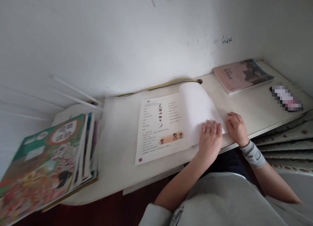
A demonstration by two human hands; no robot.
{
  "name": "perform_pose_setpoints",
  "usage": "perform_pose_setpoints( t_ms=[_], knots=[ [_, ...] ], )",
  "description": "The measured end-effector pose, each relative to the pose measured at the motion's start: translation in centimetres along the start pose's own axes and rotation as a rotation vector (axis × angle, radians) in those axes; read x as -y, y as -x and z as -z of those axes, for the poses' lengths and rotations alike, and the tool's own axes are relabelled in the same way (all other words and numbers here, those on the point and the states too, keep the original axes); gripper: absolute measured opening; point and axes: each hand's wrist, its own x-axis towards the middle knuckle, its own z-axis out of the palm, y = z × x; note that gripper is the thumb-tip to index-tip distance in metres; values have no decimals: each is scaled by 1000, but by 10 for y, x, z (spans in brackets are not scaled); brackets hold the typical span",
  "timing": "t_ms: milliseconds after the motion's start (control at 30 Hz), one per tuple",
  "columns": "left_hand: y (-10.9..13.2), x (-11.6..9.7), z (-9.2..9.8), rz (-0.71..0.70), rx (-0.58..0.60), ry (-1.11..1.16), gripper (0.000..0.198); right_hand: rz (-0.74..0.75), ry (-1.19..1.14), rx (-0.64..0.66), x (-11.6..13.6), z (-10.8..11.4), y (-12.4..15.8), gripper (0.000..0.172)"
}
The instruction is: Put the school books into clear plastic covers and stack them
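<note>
Open book [170,124] on desk [117,147]; left hand [211,138] nearer, flat on white page [197,105], gripping nothing; book mostly to left, pages' long sides pointing away; right hand [237,128] by page edge, cannot tell if fingers pinch.

Paper booklet [179,121] lying open on the worktop [114,154]; binding not discernible. Left: printed page [152,121], face up, flat, slightly askew; lines of text, a column of small dark pictures [160,116], an orange panel [168,139] with cartoon figures toward the near right, a small icon [140,159] at the near left corner. Right: blank white leaf [195,105], bowed, its far edge rounded
</note>
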Motion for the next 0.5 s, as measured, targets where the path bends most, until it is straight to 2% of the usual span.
perform_pose_setpoints(
  t_ms=[200,300,500],
  knots=[
    [3,15,0,-72,72,100,36,3,-3,24,-4,-2,0,19],
    [9,20,-2,-94,68,151,38,19,12,23,-4,-3,0,21],
    [14,10,-5,-59,49,84,33,31,193,100,-3,-7,2,36]
  ],
)
